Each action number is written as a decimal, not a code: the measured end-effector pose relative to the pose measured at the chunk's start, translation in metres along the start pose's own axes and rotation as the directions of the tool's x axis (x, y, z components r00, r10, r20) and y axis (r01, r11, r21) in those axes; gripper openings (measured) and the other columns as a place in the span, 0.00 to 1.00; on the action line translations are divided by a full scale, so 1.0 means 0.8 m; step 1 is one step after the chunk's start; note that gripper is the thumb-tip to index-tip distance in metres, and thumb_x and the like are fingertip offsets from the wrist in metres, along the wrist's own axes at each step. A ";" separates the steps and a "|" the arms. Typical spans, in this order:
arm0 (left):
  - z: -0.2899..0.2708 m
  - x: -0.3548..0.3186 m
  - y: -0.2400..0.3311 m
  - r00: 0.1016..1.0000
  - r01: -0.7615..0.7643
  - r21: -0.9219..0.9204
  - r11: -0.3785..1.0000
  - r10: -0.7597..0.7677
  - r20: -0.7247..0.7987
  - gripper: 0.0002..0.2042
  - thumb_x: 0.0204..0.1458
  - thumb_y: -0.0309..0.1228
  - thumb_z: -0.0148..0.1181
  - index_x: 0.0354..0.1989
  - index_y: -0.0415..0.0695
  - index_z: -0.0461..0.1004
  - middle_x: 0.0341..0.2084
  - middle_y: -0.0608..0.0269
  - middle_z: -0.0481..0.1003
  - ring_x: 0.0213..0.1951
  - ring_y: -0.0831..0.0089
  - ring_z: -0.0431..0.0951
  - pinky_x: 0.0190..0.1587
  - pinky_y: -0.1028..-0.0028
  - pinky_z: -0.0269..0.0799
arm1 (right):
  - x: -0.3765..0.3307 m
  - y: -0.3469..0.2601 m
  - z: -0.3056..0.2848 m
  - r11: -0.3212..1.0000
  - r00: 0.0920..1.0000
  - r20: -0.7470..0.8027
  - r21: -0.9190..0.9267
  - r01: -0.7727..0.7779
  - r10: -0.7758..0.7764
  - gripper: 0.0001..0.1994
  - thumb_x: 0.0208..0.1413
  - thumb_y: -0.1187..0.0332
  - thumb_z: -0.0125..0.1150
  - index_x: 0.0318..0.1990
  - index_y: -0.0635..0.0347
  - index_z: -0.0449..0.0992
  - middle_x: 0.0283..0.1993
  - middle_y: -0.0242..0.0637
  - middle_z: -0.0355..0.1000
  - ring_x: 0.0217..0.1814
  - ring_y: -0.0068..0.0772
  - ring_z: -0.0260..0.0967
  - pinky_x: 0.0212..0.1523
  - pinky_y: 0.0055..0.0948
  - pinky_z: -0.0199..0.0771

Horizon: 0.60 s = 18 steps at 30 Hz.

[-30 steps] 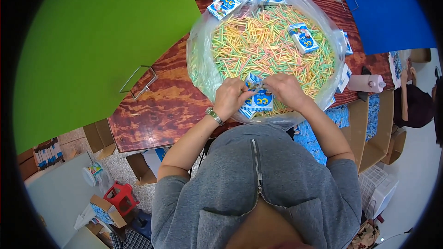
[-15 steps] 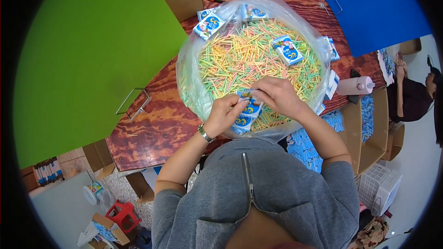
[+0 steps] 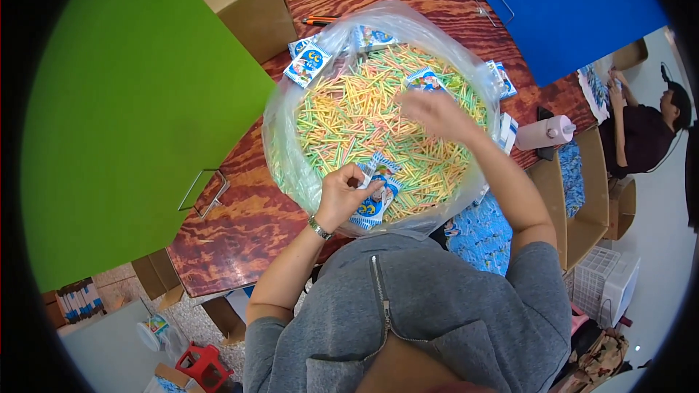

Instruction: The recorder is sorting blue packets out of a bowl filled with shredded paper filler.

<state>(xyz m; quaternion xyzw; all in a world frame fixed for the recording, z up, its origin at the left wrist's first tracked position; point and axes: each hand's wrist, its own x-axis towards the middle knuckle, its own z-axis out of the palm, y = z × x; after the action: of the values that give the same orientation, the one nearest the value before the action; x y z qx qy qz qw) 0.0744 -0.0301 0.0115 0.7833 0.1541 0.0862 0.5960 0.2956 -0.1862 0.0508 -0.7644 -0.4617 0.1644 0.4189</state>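
Left grip (image 3: 341, 194) pinching packet (image 3: 386, 193), right grip (image 3: 438, 114) (blurred)

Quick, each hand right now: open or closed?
Left hand: closed, holding a blue-and-white packet.
Right hand: blurred over the coloured sticks; cannot tell.
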 end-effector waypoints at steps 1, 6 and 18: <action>0.001 0.000 0.000 1.000 -0.006 -0.003 1.000 0.006 0.004 0.16 0.42 0.29 0.74 0.19 0.43 0.67 0.16 0.75 0.66 0.21 0.86 0.60 0.23 0.81 0.58 | 0.015 0.030 -0.018 0.997 0.992 -0.117 -0.047 -0.056 0.050 0.13 0.60 0.62 0.55 0.46 0.60 0.77 0.40 0.44 0.78 0.40 0.46 0.77 0.41 0.40 0.74; 0.008 -0.006 0.007 0.998 0.001 -0.112 0.994 0.007 0.069 0.15 0.44 0.30 0.73 0.21 0.43 0.68 0.15 0.74 0.66 0.19 0.86 0.62 0.21 0.82 0.57 | 0.053 0.173 -0.095 0.867 0.979 -0.202 -0.484 -0.121 0.023 0.10 0.57 0.67 0.55 0.42 0.61 0.78 0.40 0.45 0.77 0.45 0.50 0.74 0.47 0.43 0.73; 0.009 -0.015 -0.021 0.989 0.082 -0.137 0.987 -0.064 0.134 0.12 0.48 0.28 0.70 0.22 0.44 0.69 0.18 0.77 0.66 0.22 0.89 0.60 0.23 0.83 0.56 | 0.028 0.150 -0.118 0.373 0.912 0.409 -0.850 0.372 0.022 0.04 0.51 0.71 0.54 0.31 0.56 0.76 0.38 0.36 0.71 0.47 0.40 0.71 0.43 0.41 0.75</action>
<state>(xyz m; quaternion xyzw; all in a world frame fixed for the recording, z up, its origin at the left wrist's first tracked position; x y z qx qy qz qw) 0.0631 -0.0364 -0.0056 0.7368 0.1373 0.0244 0.6616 0.4357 -0.2404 0.0148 -0.7689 -0.6218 -0.0288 -0.1459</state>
